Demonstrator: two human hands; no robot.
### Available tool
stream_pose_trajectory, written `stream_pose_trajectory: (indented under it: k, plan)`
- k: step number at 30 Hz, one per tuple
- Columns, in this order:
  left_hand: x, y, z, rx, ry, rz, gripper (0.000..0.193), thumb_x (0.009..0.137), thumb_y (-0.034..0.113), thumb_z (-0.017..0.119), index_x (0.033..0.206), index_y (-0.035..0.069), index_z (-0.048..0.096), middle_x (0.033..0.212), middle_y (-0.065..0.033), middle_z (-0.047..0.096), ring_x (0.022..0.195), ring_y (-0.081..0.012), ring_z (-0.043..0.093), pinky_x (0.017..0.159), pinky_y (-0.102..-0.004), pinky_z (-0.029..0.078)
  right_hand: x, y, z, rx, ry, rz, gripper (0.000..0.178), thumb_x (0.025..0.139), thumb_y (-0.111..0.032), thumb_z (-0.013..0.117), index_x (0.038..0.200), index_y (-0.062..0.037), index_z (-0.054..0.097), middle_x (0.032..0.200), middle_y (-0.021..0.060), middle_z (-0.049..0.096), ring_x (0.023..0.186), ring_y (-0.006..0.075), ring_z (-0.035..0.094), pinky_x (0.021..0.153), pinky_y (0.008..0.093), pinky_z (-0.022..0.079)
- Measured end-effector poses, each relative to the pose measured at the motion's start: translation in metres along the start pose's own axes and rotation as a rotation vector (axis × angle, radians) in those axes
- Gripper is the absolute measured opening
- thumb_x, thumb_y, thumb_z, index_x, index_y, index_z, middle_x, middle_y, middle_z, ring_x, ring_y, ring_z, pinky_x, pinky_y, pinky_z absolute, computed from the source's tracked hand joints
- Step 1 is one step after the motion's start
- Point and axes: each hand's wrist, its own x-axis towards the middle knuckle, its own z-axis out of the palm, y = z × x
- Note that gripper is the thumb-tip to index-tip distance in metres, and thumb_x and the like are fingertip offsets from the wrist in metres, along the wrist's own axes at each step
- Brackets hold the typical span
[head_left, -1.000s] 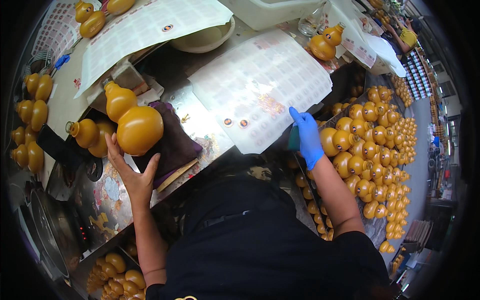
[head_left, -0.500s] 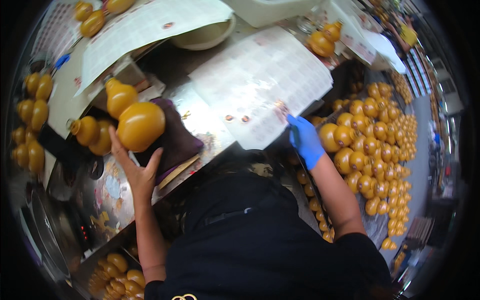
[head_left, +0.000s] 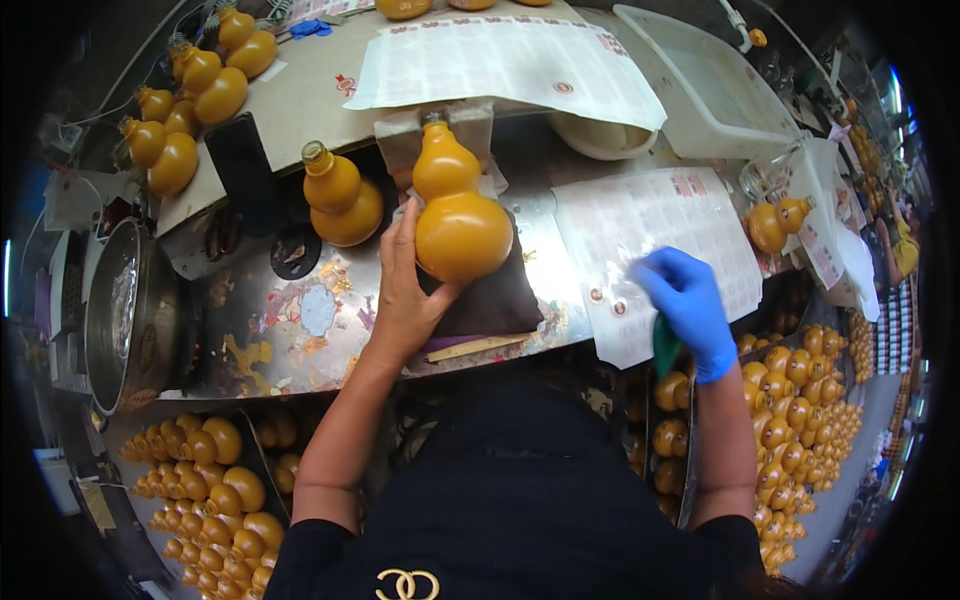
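My left hand, bare, is wrapped round the lower bulb of a glossy ochre gourd-shaped bottle. The bottle rests tilted on a dark purple cloth pad, its neck pointing away from me. My right hand wears a blue glove. Its fingers are bent over a white sheet of printed round stickers, and their tips are blurred. A dark green flat piece sticks out below the right palm. Two small round stickers show near the sheet's left edge. Another gourd bottle stands left of the pad.
Another sticker sheet covers a raised board at the back. A clear plastic tub and a white bowl stand behind. A metal pan is at the left. Many gourd bottles crowd both lower sides.
The view has swung left. My right hand has moved inward from the sheet's near right edge to over it, close to the two round stickers. My left hand still grips the gourd bottle.
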Motion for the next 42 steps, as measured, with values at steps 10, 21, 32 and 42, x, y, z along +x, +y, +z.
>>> stream_pose_trajectory:
  k: [10, 21, 32, 42]
  plan:
    - [0.004, 0.002, -0.016, -0.479, -0.146, -0.191, 0.11, 0.066, 0.016, 0.081, 0.151, 0.007, 0.012, 0.138, -0.0183, 0.036, 0.129, -0.0316, 0.038, 0.108, -0.0383, 0.03, 0.073, -0.054, 0.099, 0.316, -0.501, -0.127, 0.019, 0.086, -0.019, 0.068, 0.092, -0.0012, 0.066, 0.08, -0.0008, 0.062, 0.074, 0.0044, 0.056, 0.068, 0.021, 0.047]
    - [0.016, 0.018, -0.014, -0.863, -0.057, -0.48, 0.076, 0.088, 0.022, 0.068, 0.145, 0.0, 0.024, 0.14, -0.017, 0.037, 0.129, -0.0236, 0.04, 0.108, -0.0339, 0.033, 0.084, -0.018, 0.105, 0.286, -0.274, -0.168, 0.037, 0.084, -0.028, 0.072, 0.108, -0.0015, 0.061, 0.067, -0.0032, 0.052, 0.062, 0.0032, 0.047, 0.059, 0.0191, 0.042]
    - [0.013, 0.007, -0.01, -0.838, -0.054, -0.456, 0.079, 0.085, 0.023, 0.072, 0.144, -0.001, 0.026, 0.141, -0.0152, 0.037, 0.129, -0.0229, 0.042, 0.106, -0.0333, 0.036, 0.089, -0.001, 0.118, 0.344, -0.424, -0.031, 0.065, 0.083, -0.037, 0.072, 0.132, 0.0001, 0.052, 0.069, -0.0065, 0.047, 0.062, 0.0016, 0.038, 0.058, 0.0177, 0.035]
    - [0.01, 0.006, -0.014, -0.877, -0.102, -0.438, 0.077, 0.084, 0.017, 0.073, 0.144, -0.002, 0.029, 0.135, -0.015, 0.047, 0.123, -0.0215, 0.048, 0.103, -0.0324, 0.039, 0.089, 0.01, 0.115, 0.317, -0.453, -0.057, 0.067, 0.082, -0.036, 0.073, 0.135, -0.0035, 0.049, 0.064, -0.008, 0.04, 0.06, 0.0018, 0.037, 0.057, 0.0175, 0.034]
